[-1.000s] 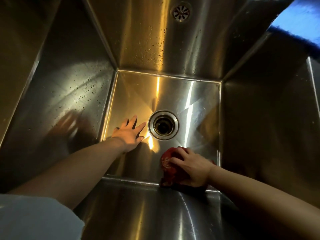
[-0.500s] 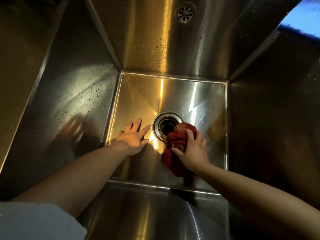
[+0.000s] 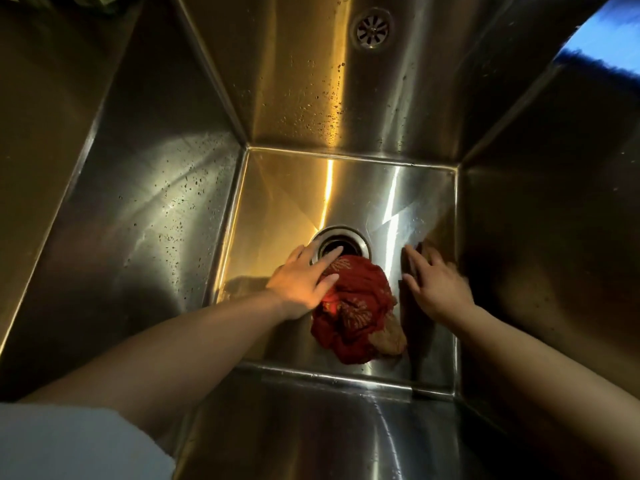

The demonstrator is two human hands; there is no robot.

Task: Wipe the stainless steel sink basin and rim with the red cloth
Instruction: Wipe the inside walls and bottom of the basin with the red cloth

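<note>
Two bare hands are reaching down into the stainless steel sink basin [image 3: 349, 199], low in the middle of the frame. The red cloth [image 3: 356, 310] is lying bunched on the basin floor just below the drain [image 3: 341, 245], touching its near rim. The left hand [image 3: 303, 280] is resting with fingers spread, its fingertips lying over the drain's edge and its thumb side touching the cloth's upper left fold. The right hand [image 3: 438, 289] is hovering just right of the cloth, apart from it, fingers loosely extended and holding nothing; it is slightly blurred. Water droplets are speckling the left wall [image 3: 149, 202] and the far wall, where an overflow grille [image 3: 372, 28] is sitting at the top of the frame.
</note>
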